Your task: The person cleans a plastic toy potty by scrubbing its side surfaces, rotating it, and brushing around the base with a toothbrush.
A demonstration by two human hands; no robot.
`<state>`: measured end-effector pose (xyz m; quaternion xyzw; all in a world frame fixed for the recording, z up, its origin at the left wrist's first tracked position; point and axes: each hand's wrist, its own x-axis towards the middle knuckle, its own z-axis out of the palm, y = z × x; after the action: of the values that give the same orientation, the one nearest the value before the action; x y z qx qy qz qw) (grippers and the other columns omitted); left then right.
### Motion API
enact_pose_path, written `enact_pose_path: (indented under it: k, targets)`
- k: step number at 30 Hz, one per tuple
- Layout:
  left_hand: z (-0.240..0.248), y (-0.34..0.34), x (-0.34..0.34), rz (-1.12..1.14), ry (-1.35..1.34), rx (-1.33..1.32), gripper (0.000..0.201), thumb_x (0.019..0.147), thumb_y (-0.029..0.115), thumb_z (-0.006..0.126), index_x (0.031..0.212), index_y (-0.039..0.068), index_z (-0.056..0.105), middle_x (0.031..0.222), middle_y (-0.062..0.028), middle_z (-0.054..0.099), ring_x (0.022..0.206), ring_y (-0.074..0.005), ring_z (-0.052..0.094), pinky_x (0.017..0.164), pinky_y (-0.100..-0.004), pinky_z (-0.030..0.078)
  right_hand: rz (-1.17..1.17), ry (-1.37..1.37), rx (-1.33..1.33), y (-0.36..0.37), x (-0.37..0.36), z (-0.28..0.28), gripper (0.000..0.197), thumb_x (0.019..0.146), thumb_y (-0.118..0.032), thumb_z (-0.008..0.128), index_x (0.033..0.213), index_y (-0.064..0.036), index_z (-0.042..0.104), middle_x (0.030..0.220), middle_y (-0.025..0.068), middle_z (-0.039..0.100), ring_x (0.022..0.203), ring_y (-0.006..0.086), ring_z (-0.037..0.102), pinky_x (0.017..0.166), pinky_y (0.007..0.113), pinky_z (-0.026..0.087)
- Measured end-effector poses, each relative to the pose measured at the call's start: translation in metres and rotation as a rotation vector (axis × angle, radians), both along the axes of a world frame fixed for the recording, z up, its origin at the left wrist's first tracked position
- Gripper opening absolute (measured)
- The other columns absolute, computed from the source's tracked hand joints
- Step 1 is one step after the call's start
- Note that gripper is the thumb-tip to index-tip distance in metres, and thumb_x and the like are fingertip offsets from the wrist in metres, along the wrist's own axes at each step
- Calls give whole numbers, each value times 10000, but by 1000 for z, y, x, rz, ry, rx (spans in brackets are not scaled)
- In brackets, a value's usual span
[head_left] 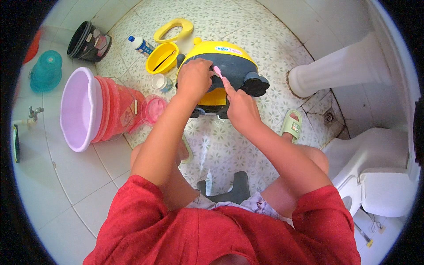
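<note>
A child's ride-on-style potty [243, 59] in yellow and dark grey, with black wheels, stands on the tiled floor in front of me. My left hand [195, 77] grips it near its middle, with fingers curled and their tips partly hidden. Between the fingers of my right hand [242, 106] is a slim pink toothbrush [217, 71]. Its head points up and to the left, against or just above the dark grey surface. My right index finger lies stretched along the handle. Below both hands, a yellow panel [213, 97] shows on the potty's near side.
Left of the potty are a yellow bowl [162, 58] with a dark stick-like tool, a yellow ring seat [173, 30], a white-and-blue bottle [141, 46], a jar [161, 82] and a pink basin [154, 109]. Stacked buckets [110, 108] lie nearby. A white pedestal [340, 70] and toilet [384, 190] stand right.
</note>
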<state>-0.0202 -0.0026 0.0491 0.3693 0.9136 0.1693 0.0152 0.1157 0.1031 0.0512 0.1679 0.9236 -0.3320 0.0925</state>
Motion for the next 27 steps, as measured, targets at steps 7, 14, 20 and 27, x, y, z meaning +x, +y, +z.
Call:
enact_pose_path:
  k: [7, 14, 20, 27]
  targets:
    - [0, 1, 2, -9, 22, -58, 328, 769, 93, 673, 1090, 26, 653, 1027, -171, 633, 994, -355, 590, 876, -433, 473, -114, 23, 25, 15, -3, -18, 790, 782, -27, 588, 1490, -107, 246, 864, 222, 639, 792, 393, 649, 755, 479, 519]
    - [9, 11, 2, 88, -3, -130, 345, 765, 97, 659, 1100, 15, 649, 1054, -166, 618, 1033, -342, 575, 901, -424, 466, 38, 5, 7, 7, -15, -27, 835, 810, -39, 527, 1510, -64, 71, 884, 229, 665, 748, 399, 666, 689, 501, 537]
    - [6, 9, -2, 87, -17, -95, 369, 736, 109, 688, 1092, 12, 662, 1152, -166, 622, 1053, -345, 581, 943, -418, 458, 24, -30, 64, 3, -19, -29, 774, 858, -68, 484, 1507, -44, 62, 919, 237, 662, 726, 402, 669, 672, 497, 551]
    - [14, 14, 0, 75, -62, -171, 402, 721, 126, 704, 1105, 13, 660, 1212, -159, 617, 1062, -349, 581, 957, -426, 456, 95, 90, -58, -14, -15, -37, 844, 826, -48, 509, 1499, -10, 1, 862, 270, 641, 677, 417, 653, 634, 520, 536]
